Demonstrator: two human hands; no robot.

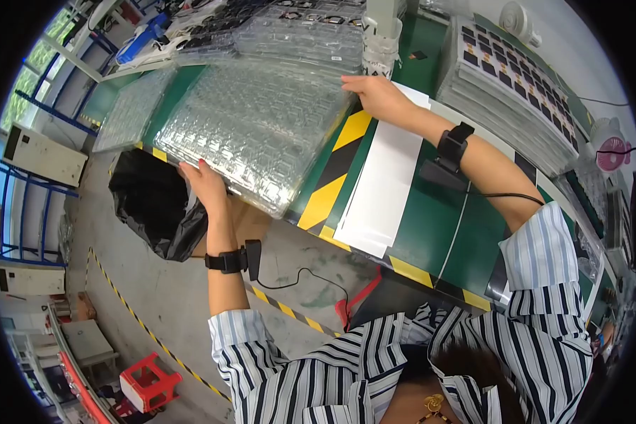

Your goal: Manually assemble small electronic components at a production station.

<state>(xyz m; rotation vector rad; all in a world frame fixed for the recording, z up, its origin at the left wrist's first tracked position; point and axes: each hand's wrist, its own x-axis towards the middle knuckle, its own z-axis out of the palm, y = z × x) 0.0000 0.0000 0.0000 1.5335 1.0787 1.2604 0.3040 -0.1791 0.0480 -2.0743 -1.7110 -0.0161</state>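
A stack of clear plastic blister trays [254,134] lies on the green workbench, its near edge reaching the bench's front edge. My left hand [205,185] grips the near left edge of the stack, thumb on top and fingers partly hidden by it. At the far right corner, my right hand [380,97] closes on the rim of the same stack. Beside it on the right lie white paper sheets [381,184]. Black straps with small boxes and cables sit round both my wrists.
Another clear tray stack [131,109] lies to the left. Trays of dark parts [505,78] are piled at the far right. A black bag [152,205] hangs below the bench's front edge. A red and white stool [148,381] stands on the floor, lower left.
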